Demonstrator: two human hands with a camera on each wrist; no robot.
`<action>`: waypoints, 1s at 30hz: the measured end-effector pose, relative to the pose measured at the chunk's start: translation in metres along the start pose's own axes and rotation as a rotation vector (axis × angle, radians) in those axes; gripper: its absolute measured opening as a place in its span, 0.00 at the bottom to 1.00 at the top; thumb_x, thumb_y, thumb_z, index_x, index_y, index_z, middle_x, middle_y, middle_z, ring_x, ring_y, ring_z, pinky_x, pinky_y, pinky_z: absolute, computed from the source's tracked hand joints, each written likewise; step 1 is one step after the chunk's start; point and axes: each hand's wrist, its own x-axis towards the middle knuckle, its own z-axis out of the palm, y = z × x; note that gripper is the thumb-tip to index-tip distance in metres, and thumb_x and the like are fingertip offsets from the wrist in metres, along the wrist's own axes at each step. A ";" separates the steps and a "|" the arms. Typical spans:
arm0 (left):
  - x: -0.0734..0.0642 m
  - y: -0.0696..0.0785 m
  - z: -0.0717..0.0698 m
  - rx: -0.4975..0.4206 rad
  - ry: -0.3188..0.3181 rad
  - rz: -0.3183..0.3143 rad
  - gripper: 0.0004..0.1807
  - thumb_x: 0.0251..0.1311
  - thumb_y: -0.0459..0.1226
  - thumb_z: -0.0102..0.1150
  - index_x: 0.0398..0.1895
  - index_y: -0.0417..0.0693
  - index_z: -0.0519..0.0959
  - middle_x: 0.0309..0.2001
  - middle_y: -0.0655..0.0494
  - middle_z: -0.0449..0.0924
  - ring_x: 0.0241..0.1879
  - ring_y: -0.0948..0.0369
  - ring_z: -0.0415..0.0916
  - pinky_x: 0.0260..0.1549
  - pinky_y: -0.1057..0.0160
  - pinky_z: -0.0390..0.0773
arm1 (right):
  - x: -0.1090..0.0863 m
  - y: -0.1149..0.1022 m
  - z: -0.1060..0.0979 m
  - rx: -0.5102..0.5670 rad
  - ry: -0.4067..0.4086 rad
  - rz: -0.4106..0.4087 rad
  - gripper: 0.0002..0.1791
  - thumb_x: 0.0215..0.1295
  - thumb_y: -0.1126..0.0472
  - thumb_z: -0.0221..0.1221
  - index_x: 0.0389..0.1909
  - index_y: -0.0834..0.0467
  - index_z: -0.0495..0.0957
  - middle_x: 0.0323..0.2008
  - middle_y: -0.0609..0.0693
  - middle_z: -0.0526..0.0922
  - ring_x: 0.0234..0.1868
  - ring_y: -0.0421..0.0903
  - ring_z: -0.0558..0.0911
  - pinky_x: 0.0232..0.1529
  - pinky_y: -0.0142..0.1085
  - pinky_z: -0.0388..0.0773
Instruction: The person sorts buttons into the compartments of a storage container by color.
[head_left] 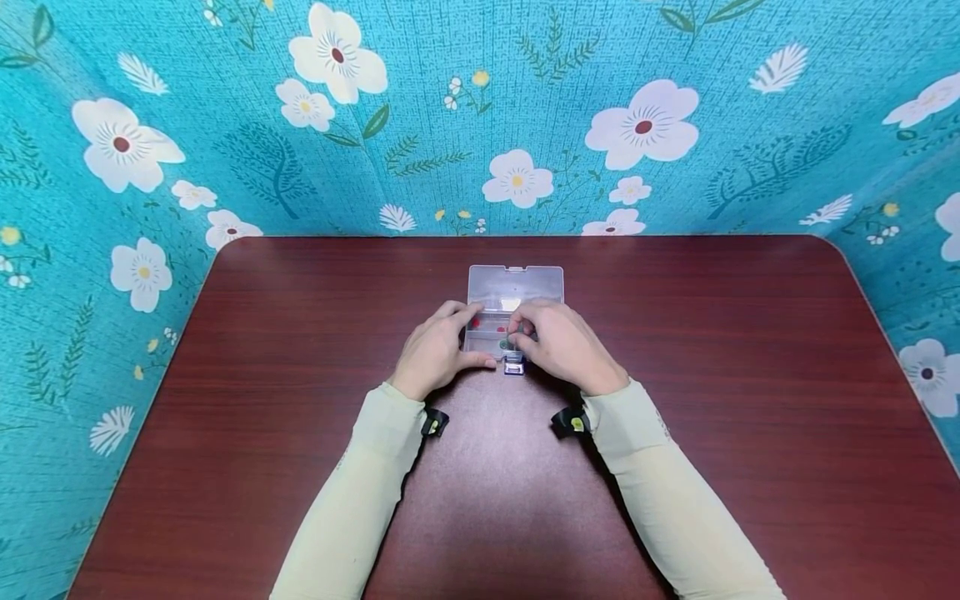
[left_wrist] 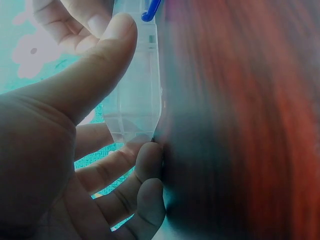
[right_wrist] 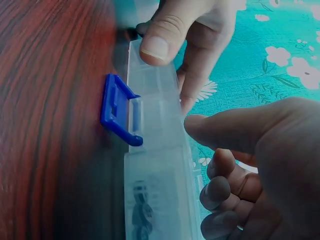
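A clear plastic compartment box (head_left: pixel 483 342) lies on the table with its lid (head_left: pixel 487 283) tipped up at the back. My left hand (head_left: pixel 432 350) grips the box's left end, the thumb against the front wall and the fingers round the far side. Over the right part of the box is my right hand (head_left: pixel 562 343), thumb and index finger bent close together above the compartments. Whether they pinch something small is hidden. Small red pieces (head_left: pixel 476 322) and a green piece (head_left: pixel 504 343) show inside. A blue latch (right_wrist: pixel 116 107) hangs open at the front.
The box stands on a dark red-brown wooden table (head_left: pixel 300 333). Behind the table hangs a turquoise flowered cloth (head_left: pixel 450 100), also along both sides. Dark items (right_wrist: pixel 142 212) show through the box's front wall. Both wrists carry black straps (head_left: pixel 435 422).
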 end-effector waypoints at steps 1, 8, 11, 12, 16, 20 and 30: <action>0.000 0.000 0.000 -0.001 -0.001 -0.002 0.50 0.47 0.57 0.77 0.73 0.50 0.69 0.61 0.52 0.73 0.43 0.57 0.77 0.44 0.52 0.79 | -0.001 0.001 -0.001 0.002 0.008 -0.006 0.03 0.64 0.61 0.66 0.33 0.51 0.82 0.28 0.44 0.76 0.30 0.42 0.74 0.33 0.38 0.71; 0.000 0.000 0.000 0.003 -0.006 -0.009 0.50 0.46 0.57 0.77 0.74 0.53 0.68 0.60 0.53 0.73 0.44 0.57 0.77 0.44 0.52 0.78 | -0.006 0.002 -0.007 0.025 0.036 -0.023 0.02 0.65 0.62 0.66 0.34 0.53 0.81 0.31 0.45 0.78 0.34 0.43 0.75 0.37 0.38 0.72; 0.000 0.001 0.000 0.002 -0.009 -0.012 0.50 0.47 0.57 0.77 0.74 0.53 0.68 0.60 0.53 0.73 0.45 0.56 0.77 0.45 0.52 0.78 | -0.009 0.002 -0.008 0.033 0.043 -0.030 0.02 0.64 0.62 0.66 0.35 0.54 0.81 0.32 0.45 0.78 0.35 0.43 0.75 0.38 0.38 0.72; 0.000 0.001 0.000 0.001 -0.011 -0.015 0.50 0.47 0.57 0.77 0.74 0.53 0.68 0.61 0.53 0.73 0.45 0.56 0.77 0.45 0.52 0.78 | -0.010 0.002 -0.008 0.036 0.045 -0.032 0.02 0.64 0.62 0.66 0.35 0.54 0.82 0.32 0.45 0.78 0.35 0.43 0.76 0.39 0.38 0.73; 0.001 0.001 0.000 0.000 -0.016 -0.021 0.50 0.47 0.57 0.77 0.75 0.54 0.68 0.61 0.53 0.73 0.46 0.57 0.76 0.46 0.52 0.78 | -0.013 0.003 -0.012 0.043 0.065 -0.033 0.02 0.64 0.62 0.66 0.35 0.53 0.82 0.34 0.45 0.79 0.37 0.43 0.76 0.41 0.38 0.74; 0.001 0.001 0.000 0.001 -0.020 -0.026 0.51 0.47 0.57 0.77 0.75 0.54 0.67 0.61 0.53 0.73 0.46 0.57 0.76 0.46 0.52 0.78 | -0.018 0.005 -0.015 0.039 0.082 -0.027 0.03 0.64 0.62 0.66 0.35 0.53 0.82 0.35 0.45 0.78 0.37 0.43 0.76 0.41 0.38 0.74; 0.001 0.002 0.001 0.009 -0.023 -0.038 0.51 0.47 0.58 0.76 0.75 0.55 0.67 0.62 0.53 0.72 0.49 0.56 0.77 0.47 0.51 0.78 | -0.029 0.012 -0.022 0.025 0.106 -0.009 0.03 0.64 0.61 0.67 0.36 0.53 0.82 0.33 0.45 0.77 0.35 0.42 0.74 0.38 0.39 0.72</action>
